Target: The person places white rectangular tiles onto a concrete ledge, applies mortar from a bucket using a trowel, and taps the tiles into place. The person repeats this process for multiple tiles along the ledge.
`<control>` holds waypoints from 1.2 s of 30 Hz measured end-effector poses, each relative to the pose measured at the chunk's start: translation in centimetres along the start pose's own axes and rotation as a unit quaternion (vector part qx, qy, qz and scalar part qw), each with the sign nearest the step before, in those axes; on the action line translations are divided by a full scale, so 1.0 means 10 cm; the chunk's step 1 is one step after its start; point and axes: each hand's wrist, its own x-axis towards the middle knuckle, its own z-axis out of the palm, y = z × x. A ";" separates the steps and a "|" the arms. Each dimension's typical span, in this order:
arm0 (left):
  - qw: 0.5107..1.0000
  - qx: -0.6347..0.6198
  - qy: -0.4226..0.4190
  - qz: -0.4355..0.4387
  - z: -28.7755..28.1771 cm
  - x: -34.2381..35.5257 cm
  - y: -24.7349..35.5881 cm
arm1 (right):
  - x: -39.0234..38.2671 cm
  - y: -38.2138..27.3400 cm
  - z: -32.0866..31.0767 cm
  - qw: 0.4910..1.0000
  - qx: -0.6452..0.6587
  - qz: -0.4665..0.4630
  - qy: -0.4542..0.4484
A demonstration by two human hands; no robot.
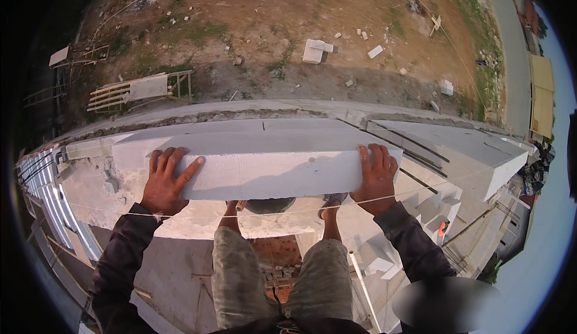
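A long white lightweight concrete block lies across the top of a wall in front of me. My left hand grips its left end, the fingers bent over the top edge and the thumb apart against the near face. At the other end my right hand has its fingers over the upper corner, with the palm against the block. A pale string stretches across on my side of the block. Below it, a dark round bucket sits between my feet, partly hidden by the block. Beside the bucket shows a wooden handle.
Dark steel bars lie to the right, near a further white wall section. Loose white blocks and an orange-handled tool are at lower right. Far below, beyond the wall, bare ground holds block pieces and a wooden rack.
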 end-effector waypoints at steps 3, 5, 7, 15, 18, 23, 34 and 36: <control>1.000 0.003 0.013 0.007 -0.01 0.01 0.04 | 0.01 0.01 -0.04 0.999 0.039 0.002 0.014; 1.000 0.001 0.011 0.005 -0.01 0.02 0.07 | 0.01 0.01 -0.06 1.000 0.029 0.002 0.009; 1.000 -0.001 0.012 0.006 -0.02 0.03 0.09 | 0.01 0.02 -0.08 1.000 0.022 0.001 0.007; 1.000 -0.005 0.010 0.000 -0.01 0.02 0.10 | 0.01 0.07 -0.03 1.000 -0.002 0.001 -0.011; 1.000 0.007 0.017 0.001 0.00 0.01 0.11 | 0.00 0.08 -0.01 1.000 -0.010 -0.010 0.000; 1.000 -0.001 0.017 -0.002 0.01 0.01 0.12 | -0.01 0.11 -0.02 1.000 -0.008 -0.007 -0.019; 1.000 -0.002 -0.022 -0.017 -0.02 0.02 0.14 | 0.00 0.07 -0.07 1.000 0.000 0.012 -0.020; 1.000 -0.004 -0.020 -0.019 -0.02 0.01 0.14 | 0.00 0.08 -0.07 1.000 -0.013 0.009 -0.027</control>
